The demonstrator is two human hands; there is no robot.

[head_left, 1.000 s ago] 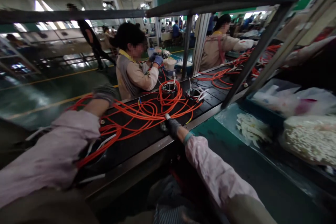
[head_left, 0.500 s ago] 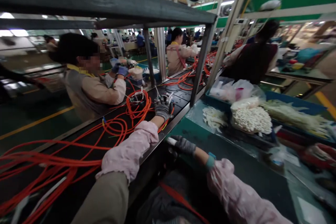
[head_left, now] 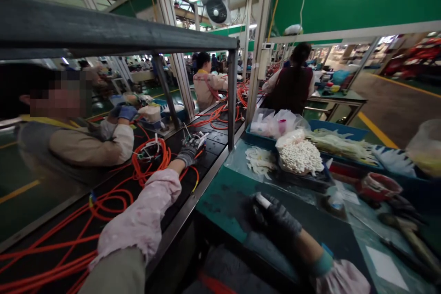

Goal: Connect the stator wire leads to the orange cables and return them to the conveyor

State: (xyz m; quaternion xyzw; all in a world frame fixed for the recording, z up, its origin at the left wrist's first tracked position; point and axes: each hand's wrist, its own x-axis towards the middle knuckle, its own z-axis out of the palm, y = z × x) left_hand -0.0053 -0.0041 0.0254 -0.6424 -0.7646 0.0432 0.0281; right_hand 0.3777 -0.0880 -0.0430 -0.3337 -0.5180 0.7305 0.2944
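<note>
My left hand, in a dark glove and pink sleeve, reaches over the black conveyor belt. Its fingers are right by a bunch of white-ended wire connectors, though I cannot tell whether they grip it. Just left of that hand lies a coil of orange cable, and more orange cable loops across the belt nearer me. My right hand, also dark-gloved, rests above the green workbench. A short white stick-like piece pokes out of its fist.
A metal rail edges the belt, with a dark crossbar and uprights above it. On the bench stand a tray of white beaded parts, loose white pieces, and a blue crate. Co-workers sit along the belt; one has blue-gloved hands.
The view has swung right, showing more of the bench. My right hand has dropped lower over the bench, still with the white piece. My left hand stays by the connectors.
</note>
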